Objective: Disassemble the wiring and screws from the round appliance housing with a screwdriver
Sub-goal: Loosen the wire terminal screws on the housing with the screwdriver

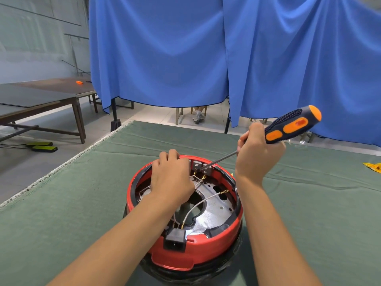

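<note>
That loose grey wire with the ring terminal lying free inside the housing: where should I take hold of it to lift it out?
Pinch the grey wire from above, just behind its ring terminal. That end lies free on the metal plate at the housing's right, away from both hands; the other end runs to the black socket.

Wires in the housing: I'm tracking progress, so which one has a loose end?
The long grey wire running from the black socket: its ring terminal hangs unattached, while the others sit at the terminal block.
</note>
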Demonstrator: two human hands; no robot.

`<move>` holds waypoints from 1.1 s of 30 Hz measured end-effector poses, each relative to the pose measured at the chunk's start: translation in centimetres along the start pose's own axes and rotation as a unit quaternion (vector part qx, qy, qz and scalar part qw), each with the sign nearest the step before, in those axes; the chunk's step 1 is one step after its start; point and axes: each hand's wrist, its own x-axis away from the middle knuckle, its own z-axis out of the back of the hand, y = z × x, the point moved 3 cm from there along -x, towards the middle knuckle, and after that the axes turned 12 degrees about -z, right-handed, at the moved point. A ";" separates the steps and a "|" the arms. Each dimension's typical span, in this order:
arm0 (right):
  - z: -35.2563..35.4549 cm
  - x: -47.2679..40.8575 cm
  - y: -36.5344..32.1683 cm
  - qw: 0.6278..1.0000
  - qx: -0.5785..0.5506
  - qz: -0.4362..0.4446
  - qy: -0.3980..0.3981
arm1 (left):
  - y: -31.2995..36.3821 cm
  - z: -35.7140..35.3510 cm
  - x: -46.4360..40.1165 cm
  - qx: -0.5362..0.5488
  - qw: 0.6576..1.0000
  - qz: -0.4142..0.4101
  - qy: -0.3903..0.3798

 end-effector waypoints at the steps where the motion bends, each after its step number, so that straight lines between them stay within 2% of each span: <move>1: 0.1 0.0 0.1 1.000 0.001 0.000 0.004 | 0.0 -0.1 0.0 -0.004 1.000 -0.006 -0.006; 9: 0.4 0.4 0.6 1.000 -0.008 0.009 -0.005 | 0.1 -0.5 0.0 -0.051 0.998 -0.020 -0.041; 17: -0.7 0.7 0.3 0.996 0.035 0.039 -0.072 | 0.1 -0.9 0.1 -0.068 0.996 -0.033 -0.055; 25: -0.3 -1.8 1.0 0.998 0.027 -0.049 0.021 | 0.1 -1.0 0.0 -0.066 0.996 -0.033 -0.056; 33: 0.0 -3.8 2.2 0.993 0.011 -0.102 0.054 | 0.1 -0.9 -0.1 -0.070 0.995 -0.032 -0.059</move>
